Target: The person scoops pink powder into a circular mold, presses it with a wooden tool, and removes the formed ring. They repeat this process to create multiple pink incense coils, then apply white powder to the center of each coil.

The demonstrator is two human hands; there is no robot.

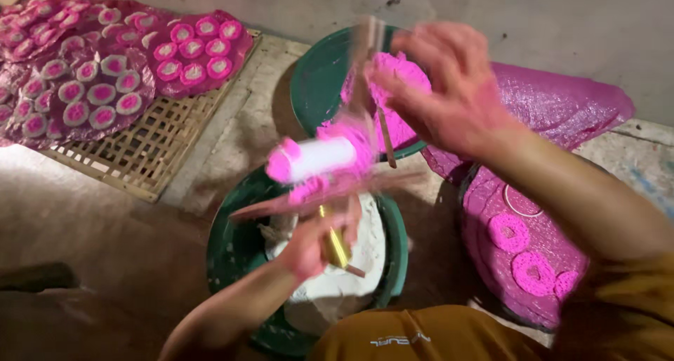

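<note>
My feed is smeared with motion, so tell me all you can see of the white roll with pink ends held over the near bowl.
The white roll is a short cylinder, soft and dough-like in look, white along its body with bright pink covering both ends. It lies nearly level, its right end slightly higher, above the near green bowl of white paste. A long thin stick, smeared pink, runs beneath it. The left hand is just below, also holding a brass-coloured piece. Blur hides exactly what touches the roll.

No packages, signs or screens appear in this view. The only label is a small white printed mark point(401, 339) on the chest of the person's mustard-orange shirt point(435, 340), at the bottom edge of the frame, slightly blurred.
</note>
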